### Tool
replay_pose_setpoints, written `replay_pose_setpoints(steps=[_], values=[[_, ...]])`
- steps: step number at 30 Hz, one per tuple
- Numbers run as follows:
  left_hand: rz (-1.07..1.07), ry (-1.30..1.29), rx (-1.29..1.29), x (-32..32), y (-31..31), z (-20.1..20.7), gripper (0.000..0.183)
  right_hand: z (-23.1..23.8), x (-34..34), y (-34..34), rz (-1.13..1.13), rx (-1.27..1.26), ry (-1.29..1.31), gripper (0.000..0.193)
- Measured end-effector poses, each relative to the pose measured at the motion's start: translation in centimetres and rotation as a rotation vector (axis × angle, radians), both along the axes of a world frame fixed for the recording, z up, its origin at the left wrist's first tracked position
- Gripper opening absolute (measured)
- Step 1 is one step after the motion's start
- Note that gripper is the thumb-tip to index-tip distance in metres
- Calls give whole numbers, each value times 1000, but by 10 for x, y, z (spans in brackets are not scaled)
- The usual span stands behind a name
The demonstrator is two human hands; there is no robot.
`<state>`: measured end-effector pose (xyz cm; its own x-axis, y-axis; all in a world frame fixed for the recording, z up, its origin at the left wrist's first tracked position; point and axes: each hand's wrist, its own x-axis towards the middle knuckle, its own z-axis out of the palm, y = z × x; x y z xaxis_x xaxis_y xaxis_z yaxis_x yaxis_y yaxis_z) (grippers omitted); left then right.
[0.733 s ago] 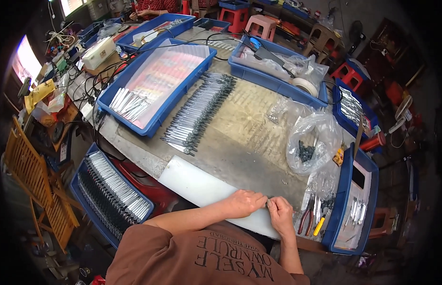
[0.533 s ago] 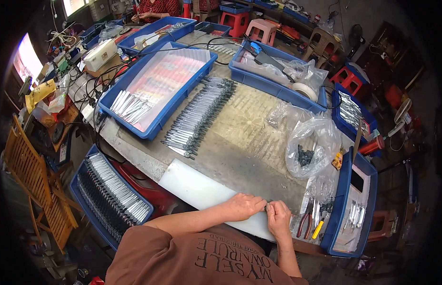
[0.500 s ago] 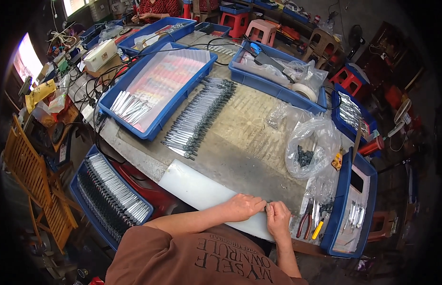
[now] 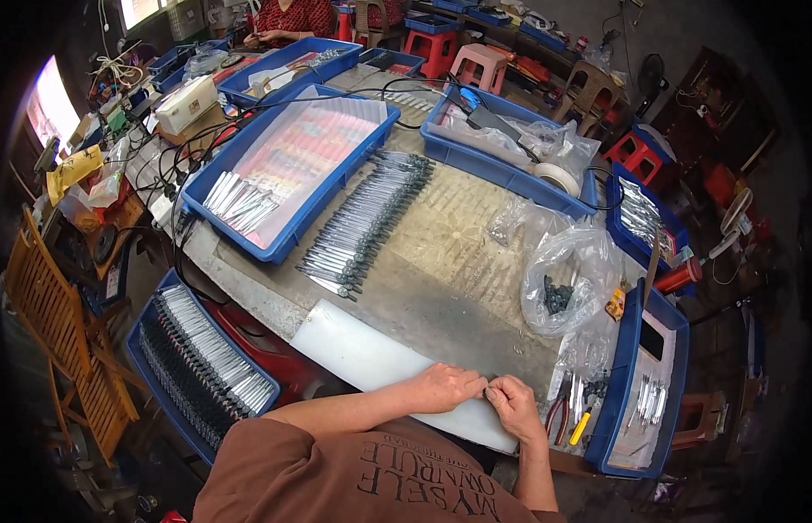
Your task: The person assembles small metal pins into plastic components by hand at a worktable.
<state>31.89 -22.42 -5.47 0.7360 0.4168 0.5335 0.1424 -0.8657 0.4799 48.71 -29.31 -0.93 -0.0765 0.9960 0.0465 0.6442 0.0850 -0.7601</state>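
My left hand [image 4: 445, 389] and my right hand [image 4: 516, 408] meet over the near edge of a white board [image 4: 358, 342]. Both are closed, fingertips almost touching. A small dark part [image 4: 486, 393] shows at the right fingertips, too small to name more exactly; whatever the left fingers pinch is hidden. Beyond the board lies a long row of slim silver tools with dark ends [image 4: 368, 228]. Right of my hands are pliers with dark red handles [image 4: 559, 413] and a yellow-handled tool [image 4: 580, 428]. A clear plastic bag [image 4: 589, 263] holds small black pieces [image 4: 559, 296].
Blue trays stand around the table: one with silver pieces [image 4: 190, 193] at far left, one with bags and tape [image 4: 511, 177] at the back, and one [image 4: 605, 436] at right. Another full tray [image 4: 272, 397] sits lower left. Cables [image 4: 181, 144] cross the left side. Another person [image 4: 288, 19] sits beyond.
My right hand has turned a little, and the dark part shows more plainly at its fingertips. The left hand stays pinched beside it. The whole view has shifted slightly.
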Motion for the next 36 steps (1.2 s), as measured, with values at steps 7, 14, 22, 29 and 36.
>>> replay_pose_setpoints(steps=[7,14,22,29,36], values=[[27,12,32,1,-1,-3,15,-12,-7,-1,-55,183,-81,15],[59,7,1,0,0,0,15,-13,-13,-2,-138,214,-106,15],[45,1,-5,0,0,-2,16,1,-4,0,-34,18,-3,15],[54,17,22,1,-1,0,15,-6,-4,0,-37,50,-15,14],[78,20,-4,0,0,-2,15,-8,-12,0,-108,119,-63,16]])
